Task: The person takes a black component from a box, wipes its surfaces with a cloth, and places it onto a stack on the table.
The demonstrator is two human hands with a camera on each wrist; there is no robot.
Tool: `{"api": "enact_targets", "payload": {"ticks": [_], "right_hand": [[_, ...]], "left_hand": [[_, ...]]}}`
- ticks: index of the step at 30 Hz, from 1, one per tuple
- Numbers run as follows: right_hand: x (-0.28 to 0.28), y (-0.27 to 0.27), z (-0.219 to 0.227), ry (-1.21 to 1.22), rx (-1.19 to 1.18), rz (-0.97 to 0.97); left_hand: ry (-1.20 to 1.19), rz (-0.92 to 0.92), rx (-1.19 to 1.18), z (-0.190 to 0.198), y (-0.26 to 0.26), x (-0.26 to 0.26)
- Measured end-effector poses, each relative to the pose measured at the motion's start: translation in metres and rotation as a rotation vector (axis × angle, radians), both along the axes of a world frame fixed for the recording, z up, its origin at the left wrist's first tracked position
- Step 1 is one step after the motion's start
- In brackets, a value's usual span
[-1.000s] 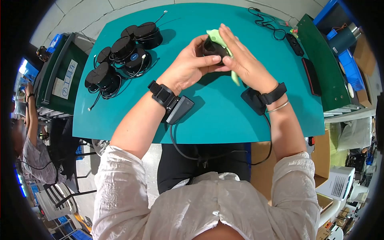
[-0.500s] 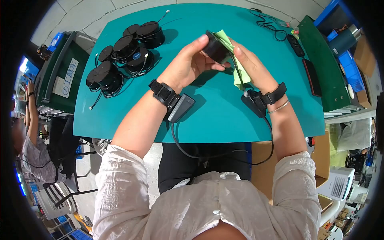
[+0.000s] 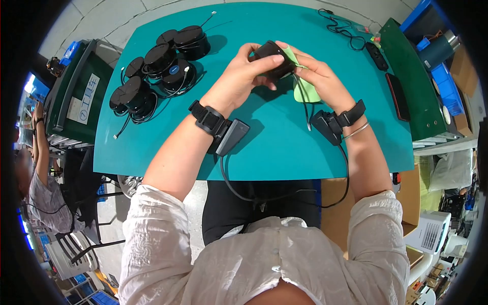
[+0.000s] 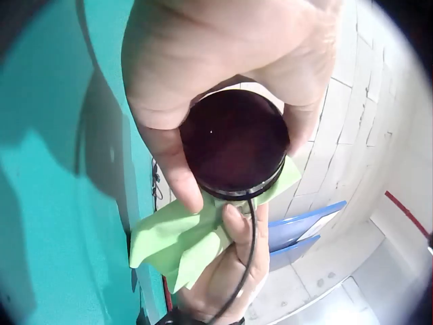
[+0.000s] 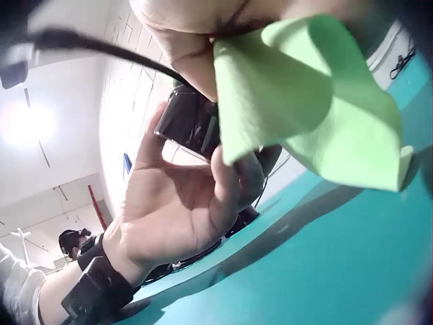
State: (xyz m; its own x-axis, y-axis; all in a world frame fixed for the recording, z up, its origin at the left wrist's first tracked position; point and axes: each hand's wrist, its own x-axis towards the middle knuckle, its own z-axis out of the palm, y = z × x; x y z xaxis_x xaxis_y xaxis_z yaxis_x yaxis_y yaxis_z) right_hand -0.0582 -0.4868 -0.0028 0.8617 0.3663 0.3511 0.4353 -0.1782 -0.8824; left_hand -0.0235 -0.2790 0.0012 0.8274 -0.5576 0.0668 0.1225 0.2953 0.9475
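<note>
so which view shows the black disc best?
Left wrist: the disc faces the lens, round face clear between the left hand's fingers. Head shows it small and half covered; right wrist catches only its edge behind the cloth.

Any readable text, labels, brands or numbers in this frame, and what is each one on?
"7": circled number on the white label on the dark green bin left of the table; the characters beside it are too blurred to read.
Blue sticker on one black round unit: too small to read.
Black round unit gripped by the left hand: no marking visible.
Green cloth: no print.
</note>
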Motion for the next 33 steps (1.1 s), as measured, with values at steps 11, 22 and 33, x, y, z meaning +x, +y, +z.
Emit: {"api": "enact_targets", "payload": {"ticks": [11,22,33], "right_hand": [[-0.014,0.022,0.006,-0.098,0.012,-0.089],[-0.007,0.019,0.008,-0.369,-0.107,-0.302],[-0.017,0.029,0.022,-0.681,-0.448,-0.215]], "left_hand": [[-0.356,0.212,0.32,0.007,-0.001,-0.007],[-0.179,0.049,0.03,0.004,-0.001,-0.002],[-0.588,0.36,0.427,0.004,0.0,-0.003]]}}
